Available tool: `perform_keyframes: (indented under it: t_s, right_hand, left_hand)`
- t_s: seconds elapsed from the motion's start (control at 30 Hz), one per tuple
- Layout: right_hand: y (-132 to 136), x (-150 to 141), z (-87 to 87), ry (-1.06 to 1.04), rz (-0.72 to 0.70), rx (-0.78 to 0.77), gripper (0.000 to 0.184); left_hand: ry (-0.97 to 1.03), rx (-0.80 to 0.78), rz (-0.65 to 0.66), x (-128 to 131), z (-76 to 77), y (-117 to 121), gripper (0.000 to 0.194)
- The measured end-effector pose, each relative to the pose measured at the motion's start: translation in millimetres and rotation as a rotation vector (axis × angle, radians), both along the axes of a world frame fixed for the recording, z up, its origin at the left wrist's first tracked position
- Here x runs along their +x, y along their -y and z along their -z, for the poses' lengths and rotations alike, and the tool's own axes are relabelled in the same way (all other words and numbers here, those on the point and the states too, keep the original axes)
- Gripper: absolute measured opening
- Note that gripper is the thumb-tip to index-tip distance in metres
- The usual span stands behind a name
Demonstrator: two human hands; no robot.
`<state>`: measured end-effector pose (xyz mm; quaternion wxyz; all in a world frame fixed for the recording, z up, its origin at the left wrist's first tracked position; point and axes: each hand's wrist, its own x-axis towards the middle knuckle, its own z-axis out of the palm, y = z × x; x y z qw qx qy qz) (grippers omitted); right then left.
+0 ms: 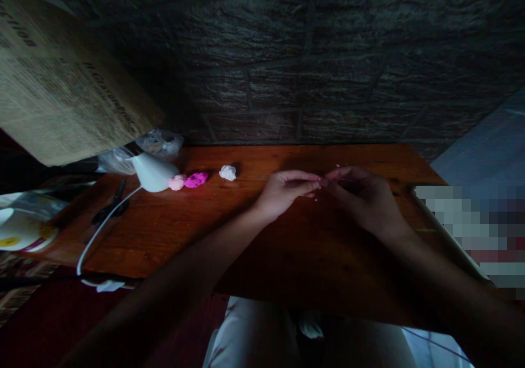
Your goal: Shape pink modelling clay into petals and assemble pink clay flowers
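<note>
A tiny pink bit (319, 180) is pinched in my left hand (279, 194) over the surface (197, 215); my right hand (371, 198), narrowly curled, meets it, its grip unclear. Leftward: a white lump (227, 173), a clear plastic bag (167, 145), contents indistinct, and a lampshade (77, 94) printed "ction" and "Print".

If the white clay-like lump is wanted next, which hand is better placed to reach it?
Probably the left hand: it is nearer the white clay-like lump, while the right hand is farther off. Both hands' fingertips meet at a tiny pink bit, so the left may need freeing first.
</note>
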<state>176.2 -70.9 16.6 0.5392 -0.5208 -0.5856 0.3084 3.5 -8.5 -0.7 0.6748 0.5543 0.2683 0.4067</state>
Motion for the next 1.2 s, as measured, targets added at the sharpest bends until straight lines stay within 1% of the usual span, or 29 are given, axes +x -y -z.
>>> perform_keyframes:
  t_s: [0.13, 0.3, 0.5, 0.67, 0.87, 1.07, 1.2]
  right_hand:
    - [0.4, 1.0, -1.6, -0.049, -0.022, -0.048, 0.035]
    - [-0.1, 2.3, -1.9, -0.078, -0.047, -0.062, 0.037]
    - [0.4, 2.2, -3.1, -0.092, -0.031, -0.069, 0.037]
    - [1.1, 2.3, -3.3, -0.085, -0.023, -0.076, 0.036]
    - [0.0, 1.9, 0.9, -0.027, 0.011, 0.028, 0.036]
    - [1.9, 1.0, 3.1, 0.071, 0.047, 0.113, 0.023]
    - [3.7, 0.2, 2.7, 0.111, 0.054, 0.147, 0.015]
  left_hand:
    - [0.027, -0.044, 0.001, 0.7, 0.7, -0.7, 0.036]
    - [0.042, -0.056, -0.007, 0.8, 0.5, -0.1, 0.037]
    - [0.028, -0.017, -0.017, 0.5, -0.9, 1.3, 0.034]
    - [0.018, 0.052, -0.055, 2.5, 1.0, 0.9, 0.03]
    - [-0.009, 0.164, -0.074, 4.7, 5.7, 0.6, 0.029]
    - [0.014, 0.194, -0.065, 3.2, 4.5, 4.0, 0.022]
    - [0.002, 0.197, -0.052, 2.4, 4.2, 4.9, 0.021]
